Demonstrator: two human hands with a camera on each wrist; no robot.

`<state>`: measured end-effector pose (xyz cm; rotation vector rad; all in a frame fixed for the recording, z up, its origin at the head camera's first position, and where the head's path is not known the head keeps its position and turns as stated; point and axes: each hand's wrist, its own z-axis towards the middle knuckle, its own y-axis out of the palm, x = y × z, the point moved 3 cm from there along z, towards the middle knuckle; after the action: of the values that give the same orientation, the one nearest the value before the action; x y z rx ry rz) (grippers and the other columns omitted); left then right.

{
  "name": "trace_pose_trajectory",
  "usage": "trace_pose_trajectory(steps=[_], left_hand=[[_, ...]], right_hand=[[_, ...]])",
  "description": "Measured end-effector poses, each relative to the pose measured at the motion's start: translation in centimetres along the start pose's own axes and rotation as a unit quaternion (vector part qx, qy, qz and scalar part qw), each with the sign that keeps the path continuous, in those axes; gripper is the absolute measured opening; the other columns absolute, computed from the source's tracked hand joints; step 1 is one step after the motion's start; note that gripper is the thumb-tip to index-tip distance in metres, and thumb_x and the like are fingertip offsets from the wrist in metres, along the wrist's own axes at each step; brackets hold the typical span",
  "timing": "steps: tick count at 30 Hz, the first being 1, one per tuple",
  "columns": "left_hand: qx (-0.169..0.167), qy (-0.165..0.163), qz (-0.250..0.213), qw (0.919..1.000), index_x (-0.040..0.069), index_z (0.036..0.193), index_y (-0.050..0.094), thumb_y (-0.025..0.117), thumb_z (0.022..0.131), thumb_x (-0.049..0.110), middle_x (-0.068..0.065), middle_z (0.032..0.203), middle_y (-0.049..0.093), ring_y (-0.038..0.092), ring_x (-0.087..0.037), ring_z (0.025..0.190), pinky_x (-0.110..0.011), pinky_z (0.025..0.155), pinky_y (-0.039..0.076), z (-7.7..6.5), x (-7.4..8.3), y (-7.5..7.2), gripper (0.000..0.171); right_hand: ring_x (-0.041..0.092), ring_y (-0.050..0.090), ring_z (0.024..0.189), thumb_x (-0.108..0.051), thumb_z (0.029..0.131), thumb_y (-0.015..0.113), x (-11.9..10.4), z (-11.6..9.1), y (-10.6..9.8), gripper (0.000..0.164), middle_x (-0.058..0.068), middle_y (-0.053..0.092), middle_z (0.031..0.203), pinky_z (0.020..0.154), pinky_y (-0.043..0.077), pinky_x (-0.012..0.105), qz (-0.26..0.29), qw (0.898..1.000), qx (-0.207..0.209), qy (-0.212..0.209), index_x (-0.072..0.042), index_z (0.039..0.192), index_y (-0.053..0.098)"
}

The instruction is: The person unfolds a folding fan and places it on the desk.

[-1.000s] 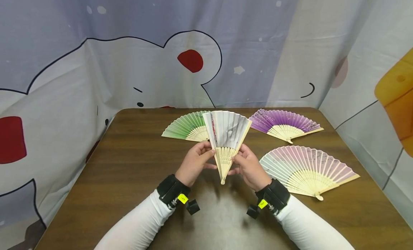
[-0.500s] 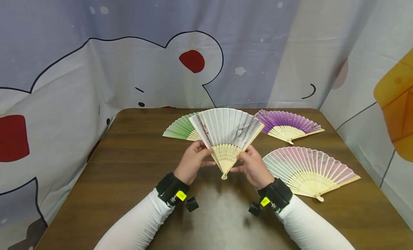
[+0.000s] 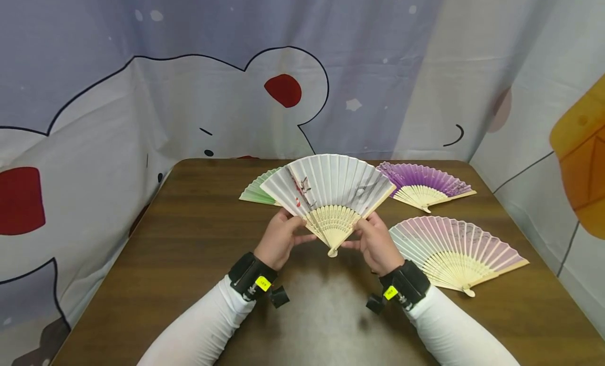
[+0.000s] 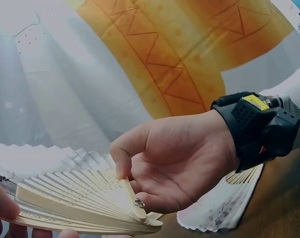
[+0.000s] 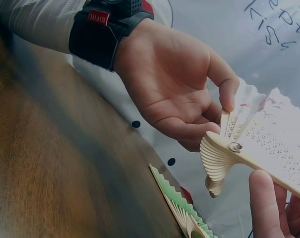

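Note:
Held up over the table between both hands is a white folding fan (image 3: 331,182) with grey and red painted branches and pale wooden ribs. It is spread wide, its pivot end pointing down toward me. My left hand (image 3: 280,239) pinches the left outer rib between thumb and fingers. On the other side my right hand (image 3: 378,243) pinches the right outer rib the same way. In the left wrist view the metal pivot (image 4: 139,203) shows close to the right hand (image 4: 174,158). The right wrist view shows the ribs fanned out below the pivot (image 5: 235,147).
Behind the white fan a green fan (image 3: 259,189) lies partly hidden on the brown table (image 3: 189,234). A purple fan (image 3: 425,179) lies at the back right, and a pink and pale green fan (image 3: 460,248) in front of it. A printed curtain (image 3: 212,103) hangs behind the table.
The white fan has spread from a narrow wedge to a wide arc as the hands moved slightly apart. It now covers more of the green fan. Both hands kept their pinch on the outer ribs.

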<state>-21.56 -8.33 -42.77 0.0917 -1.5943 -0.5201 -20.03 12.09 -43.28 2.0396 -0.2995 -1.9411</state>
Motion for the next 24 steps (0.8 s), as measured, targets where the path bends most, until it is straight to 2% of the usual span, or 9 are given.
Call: trace_pose_trajectory(steps=[12,24], left_hand=[[-0.004,0.005,-0.016,0.9999,0.006,0.141,0.046,0.040,0.088,-0.008,-0.015,0.130,0.058,0.062,-0.022,0.101,-0.041,0.082,0.059,-0.19,0.20,0.06,0.055],[-0.008,0.007,-0.038,0.9992,0.004,0.141,0.047,0.038,0.088,-0.006,-0.017,0.133,0.058,0.064,-0.024,0.105,-0.041,0.082,0.058,-0.47,0.24,0.09,0.055]], right_hand=[[0.016,0.066,0.082,0.006,0.088,0.040,-0.19,0.15,-0.39,0.033,0.004,0.066,0.103,0.062,0.060,0.033,0.010,1.000,0.008,-0.008,-0.010,0.117,0.043],[0.014,0.066,0.084,0.006,0.089,0.038,-0.56,0.21,-0.50,0.037,0.003,0.066,0.107,0.065,0.060,0.034,0.014,1.000,0.005,-0.009,-0.010,0.122,0.043]])
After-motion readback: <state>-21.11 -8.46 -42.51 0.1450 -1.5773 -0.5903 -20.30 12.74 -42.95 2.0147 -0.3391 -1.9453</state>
